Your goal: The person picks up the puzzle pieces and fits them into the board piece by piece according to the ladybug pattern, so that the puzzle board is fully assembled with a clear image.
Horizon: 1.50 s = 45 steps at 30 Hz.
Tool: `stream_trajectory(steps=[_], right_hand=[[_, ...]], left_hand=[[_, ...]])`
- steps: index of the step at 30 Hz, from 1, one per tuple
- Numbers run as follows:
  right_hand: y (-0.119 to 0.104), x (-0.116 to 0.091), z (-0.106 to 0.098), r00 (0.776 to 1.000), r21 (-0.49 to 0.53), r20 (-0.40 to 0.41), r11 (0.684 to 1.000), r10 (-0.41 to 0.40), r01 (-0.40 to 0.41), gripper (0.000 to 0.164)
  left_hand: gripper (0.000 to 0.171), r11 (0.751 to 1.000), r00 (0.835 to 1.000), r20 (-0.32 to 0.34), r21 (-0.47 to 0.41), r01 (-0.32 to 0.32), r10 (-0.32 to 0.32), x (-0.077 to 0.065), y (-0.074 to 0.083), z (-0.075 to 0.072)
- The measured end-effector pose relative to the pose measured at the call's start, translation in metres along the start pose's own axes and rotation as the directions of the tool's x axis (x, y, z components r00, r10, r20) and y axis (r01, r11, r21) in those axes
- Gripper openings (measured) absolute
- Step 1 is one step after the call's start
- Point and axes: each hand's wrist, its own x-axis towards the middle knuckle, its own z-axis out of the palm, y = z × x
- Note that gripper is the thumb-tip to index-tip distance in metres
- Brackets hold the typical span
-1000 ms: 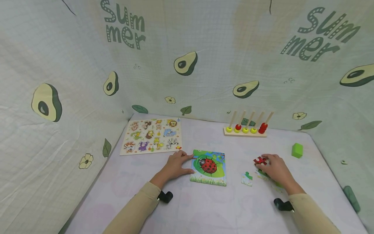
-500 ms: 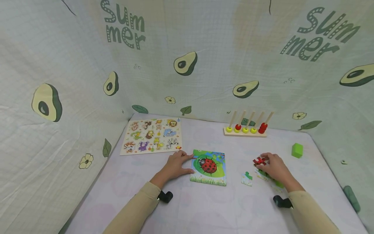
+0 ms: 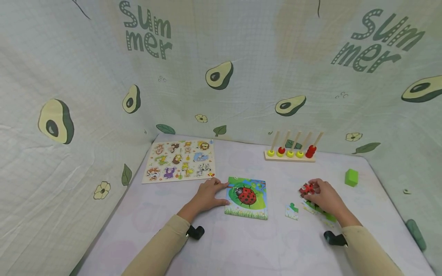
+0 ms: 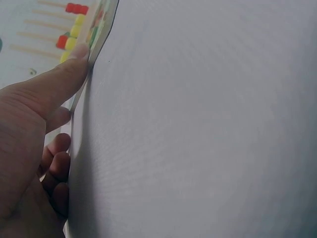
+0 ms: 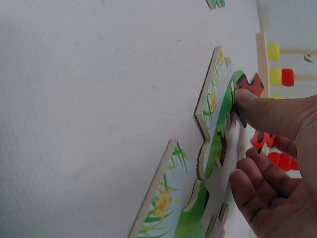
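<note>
A square ladybug picture board (image 3: 248, 211) lies mid-table. My left hand (image 3: 206, 194) touches its left edge, thumb and index finger spread apart along that side. In the left wrist view the thumb (image 4: 64, 77) meets the board's edge while the other fingers bend loosely. At the right, my right hand (image 3: 326, 197) pinches a red and green ladybug puzzle piece (image 5: 251, 84) between thumb and fingers. Grass-and-flower puzzle pieces (image 5: 210, 104) lie beneath and beside this hand, partly hidden by it in the head view. One separate piece (image 3: 291, 211) lies between the board and the right hand.
An animal peg-style puzzle board (image 3: 181, 160) lies at the back left. A wooden bead stacker (image 3: 290, 158) with red and yellow beads stands at the back. To the far right sits a green block (image 3: 351, 177). Printed cloth (image 3: 248, 46) walls enclose the table.
My right hand has shifted very slightly away from me, and the red piece at its fingertips has turned a little. The left hand and ladybug board stay put.
</note>
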Motion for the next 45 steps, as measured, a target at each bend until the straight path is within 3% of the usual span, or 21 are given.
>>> stream_trajectory(steps=[8, 13, 18, 26, 38, 45], right_hand=[[0.001, -0.001, 0.004, 0.992, -0.016, -0.061, 0.994, -0.108, 0.107, 0.049], [-0.002, -0.002, 0.009, 0.98, 0.007, -0.111, 0.985, -0.168, 0.17, 0.05], [-0.006, -0.003, 0.011, 0.977, 0.058, -0.137, 0.983, -0.164, 0.173, 0.048], [-0.011, -0.005, 0.014, 0.975, -0.019, -0.134, 0.985, -0.174, 0.173, 0.049], [-0.014, -0.004, 0.023, 0.977, -0.045, -0.105, 0.983, -0.184, 0.18, 0.052], [-0.016, -0.003, 0.025, 0.971, -0.039, -0.129, 0.979, -0.201, 0.198, 0.048]], left_hand=[[0.076, 1.0, 1.0, 0.002, 0.003, 0.01, -0.01, 0.001, -0.001, 0.001], [0.076, 1.0, 1.0, 0.007, -0.001, 0.012, -0.012, 0.001, 0.0, 0.001], [0.077, 1.0, 1.0, 0.008, -0.006, 0.014, -0.014, 0.001, 0.0, 0.001], [0.077, 1.0, 1.0, 0.012, -0.005, 0.02, -0.02, 0.001, 0.001, 0.0], [0.076, 1.0, 1.0, 0.009, 0.012, 0.023, -0.023, 0.002, 0.0, 0.002], [0.076, 1.0, 1.0, 0.006, 0.011, 0.018, -0.018, 0.001, -0.001, 0.002]])
